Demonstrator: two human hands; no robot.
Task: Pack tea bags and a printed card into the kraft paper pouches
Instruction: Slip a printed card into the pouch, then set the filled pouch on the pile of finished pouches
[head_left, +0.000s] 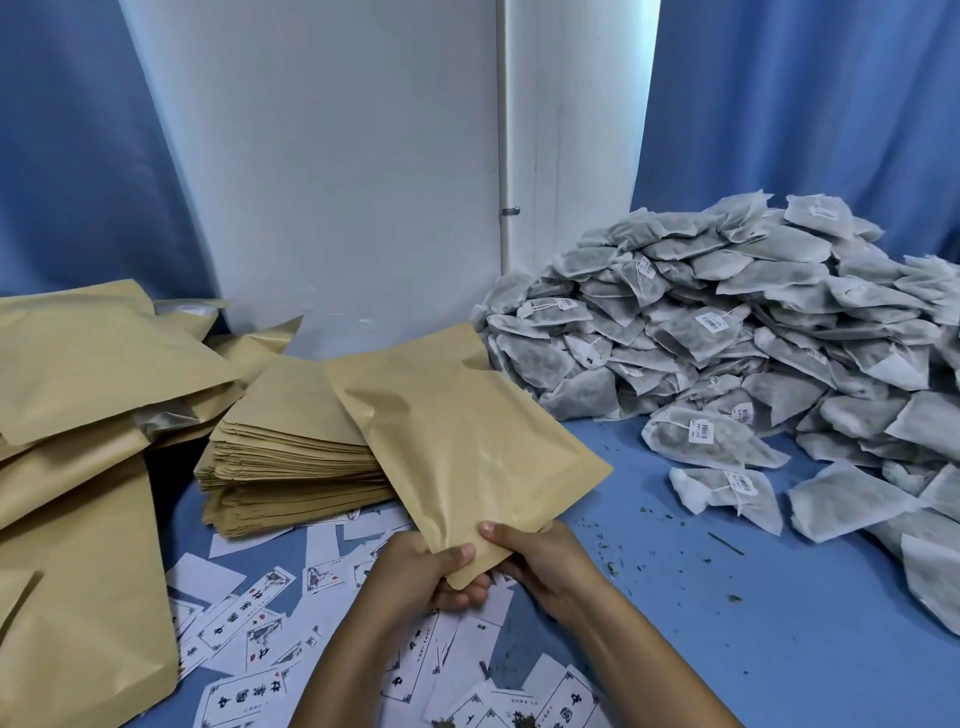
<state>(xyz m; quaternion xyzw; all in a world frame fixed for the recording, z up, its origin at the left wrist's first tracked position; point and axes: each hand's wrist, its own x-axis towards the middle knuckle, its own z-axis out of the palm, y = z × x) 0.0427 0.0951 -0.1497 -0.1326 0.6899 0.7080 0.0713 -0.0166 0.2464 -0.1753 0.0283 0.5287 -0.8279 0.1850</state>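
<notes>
Kraft pouch (457, 441) in left hand (421, 571) and right hand (540, 561)

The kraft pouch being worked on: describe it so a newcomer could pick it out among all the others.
Find the flat stack of empty pouches left of centre. Just right of it one kraft pouch slants upward, pinched at its near corner by both hands; it alone is lifted off the table.

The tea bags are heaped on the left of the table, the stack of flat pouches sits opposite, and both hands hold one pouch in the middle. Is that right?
Not quite: the head view shows the tea bags heaped on the right, not the left. The stack of flat pouches sits opposite, on the left, and the left hand and right hand do hold one pouch in the middle.
</notes>
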